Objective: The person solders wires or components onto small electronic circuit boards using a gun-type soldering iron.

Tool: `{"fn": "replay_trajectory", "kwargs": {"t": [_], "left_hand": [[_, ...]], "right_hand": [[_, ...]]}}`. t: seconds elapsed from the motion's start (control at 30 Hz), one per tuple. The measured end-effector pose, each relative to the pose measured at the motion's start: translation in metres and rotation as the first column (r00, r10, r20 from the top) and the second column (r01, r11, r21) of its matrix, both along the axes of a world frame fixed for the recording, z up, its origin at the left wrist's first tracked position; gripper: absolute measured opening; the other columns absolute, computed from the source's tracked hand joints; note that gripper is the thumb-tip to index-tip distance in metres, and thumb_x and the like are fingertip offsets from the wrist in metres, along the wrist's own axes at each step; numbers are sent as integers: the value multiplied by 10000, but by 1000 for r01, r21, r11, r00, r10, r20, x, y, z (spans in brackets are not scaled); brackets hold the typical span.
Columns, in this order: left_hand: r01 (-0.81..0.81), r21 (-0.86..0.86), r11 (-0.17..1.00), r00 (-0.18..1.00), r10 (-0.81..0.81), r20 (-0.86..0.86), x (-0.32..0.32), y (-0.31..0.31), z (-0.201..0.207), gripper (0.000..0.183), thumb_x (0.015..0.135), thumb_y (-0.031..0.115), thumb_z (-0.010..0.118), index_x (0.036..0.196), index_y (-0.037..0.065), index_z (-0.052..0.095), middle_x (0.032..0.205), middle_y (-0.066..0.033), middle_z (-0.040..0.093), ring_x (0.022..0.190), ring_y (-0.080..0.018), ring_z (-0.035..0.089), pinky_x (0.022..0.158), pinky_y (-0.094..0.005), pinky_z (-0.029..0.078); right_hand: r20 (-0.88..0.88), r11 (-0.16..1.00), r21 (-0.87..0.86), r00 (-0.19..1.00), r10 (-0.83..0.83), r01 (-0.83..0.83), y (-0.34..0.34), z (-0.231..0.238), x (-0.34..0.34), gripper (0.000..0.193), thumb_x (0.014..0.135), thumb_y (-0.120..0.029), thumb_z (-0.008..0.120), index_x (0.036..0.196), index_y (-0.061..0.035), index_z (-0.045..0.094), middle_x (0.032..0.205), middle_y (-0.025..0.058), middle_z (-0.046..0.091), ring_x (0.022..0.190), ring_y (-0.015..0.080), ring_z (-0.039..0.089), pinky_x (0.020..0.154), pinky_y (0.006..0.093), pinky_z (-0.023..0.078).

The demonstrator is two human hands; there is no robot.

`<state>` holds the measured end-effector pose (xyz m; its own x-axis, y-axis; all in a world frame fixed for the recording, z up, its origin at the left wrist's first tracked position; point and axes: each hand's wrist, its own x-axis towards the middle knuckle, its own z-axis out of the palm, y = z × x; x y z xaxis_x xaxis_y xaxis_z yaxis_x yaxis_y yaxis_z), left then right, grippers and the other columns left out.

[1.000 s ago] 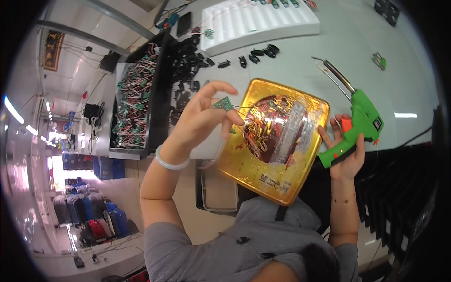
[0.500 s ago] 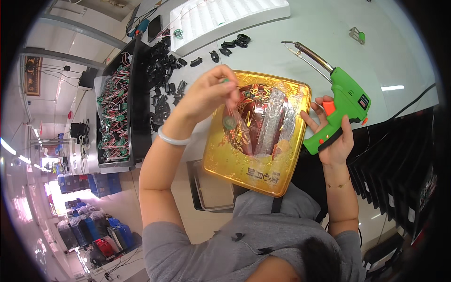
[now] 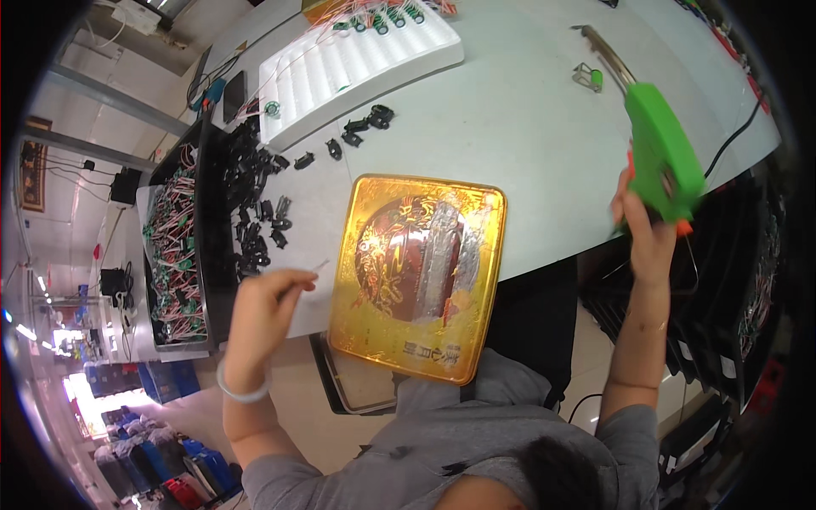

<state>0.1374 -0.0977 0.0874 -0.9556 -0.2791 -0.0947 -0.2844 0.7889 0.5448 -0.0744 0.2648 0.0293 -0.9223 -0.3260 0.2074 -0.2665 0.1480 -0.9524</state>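
Note:
My left hand [image 3: 265, 313] is closed in a pinch just left of a golden tin lid [image 3: 344, 340]. From its fingertips sticks a thin, pale sliver [image 3: 321, 265], too small to name for certain. The lid lies at the table's near edge, its embossed face marked by a dark round picture and a rough silvery strip. Off to the right, my right hand [image 3: 650, 242] grips a green soldering gun [image 3: 659, 144] by its handle. The gun is raised and slightly blurred, with its metal tip pointing up and away from me.
A black bin [image 3: 208, 255] of wired green boards stands left, beside scattered black plastic parts [image 3: 246, 170]. Behind is a white foam tray [image 3: 365, 76] with several round green boards [image 3: 395, 17]. A wire stand [image 3: 586, 78] sits far right; black racks [image 3: 722, 289] are below.
The view has shifted. My left hand has moved off the lid to its left, and the round green board it held no longer shows. My right hand has lifted the soldering gun away rightward.

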Motion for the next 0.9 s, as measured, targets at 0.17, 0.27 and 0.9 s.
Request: {"fn": "replay_trajectory", "kwargs": {"t": [0.17,0.27,0.9], "left_hand": [[-2,-346,938,994,-37,-107,24,31,-28,169,756,92,631,913,30,633,858,-151,639,728,-303,627,615,-351,495],[-95,-365,926,993,62,-100,31,43,-38,235,741,152,668,943,41,620,894,-144,637,741,-310,623,621,-370,498],[-2,-284,959,997,-20,-78,-5,22,-59,568,619,280,768,1090,23,583,954,-155,633,820,-302,623,693,-350,504]], "right_hand": [[-605,809,430,793,-73,402,-9,-19,-94,472,717,-127,585,1172,-67,474,938,108,582,762,281,588,672,368,468],[-588,597,662,808,37,454,-1,-41,-124,523,678,-119,579,1188,-75,469,953,140,576,791,318,579,690,394,470],[-623,497,654,779,-73,570,-16,-43,-121,508,660,-159,582,1143,-42,479,878,113,557,684,278,579,606,364,478]]}}
